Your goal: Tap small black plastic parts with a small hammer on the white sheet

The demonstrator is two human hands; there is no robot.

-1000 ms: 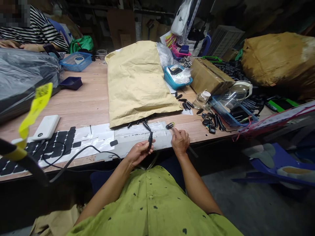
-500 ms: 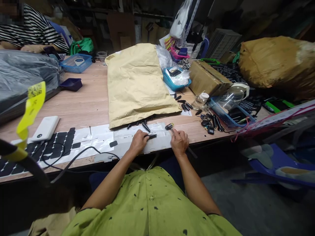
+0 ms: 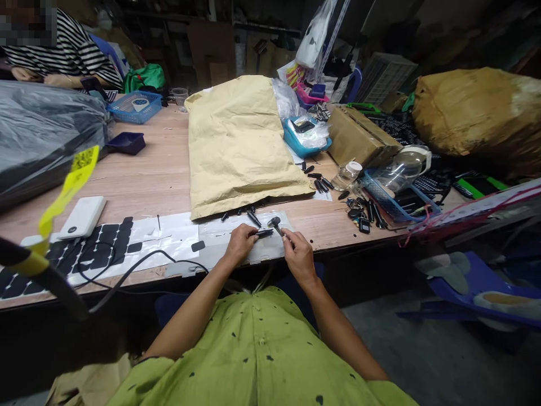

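Observation:
My left hand (image 3: 242,243) is closed, pinching a slim black piece (image 3: 265,232) down on the grey-white board (image 3: 220,243) at the table's front edge. My right hand (image 3: 299,254) is wrapped round the handle of a small hammer (image 3: 274,222), whose dark head is just above and right of the black piece. Whether head and piece touch I cannot tell. Several black tube-like pieces (image 3: 253,219) lie behind my hands, partly under the edge of a large tan paper bag (image 3: 245,146).
At left are a white power bank (image 3: 83,217), black stickers on a sheet (image 3: 110,243) and a looping black cable (image 3: 146,258). At right stand a glass jar (image 3: 346,175) and a blue basket (image 3: 374,194). Across the table sits a person in a striped top (image 3: 80,48).
My right hand has moved left with the hammer, bringing its head closer to the black piece. My left hand keeps its hold. The view has shifted slightly.

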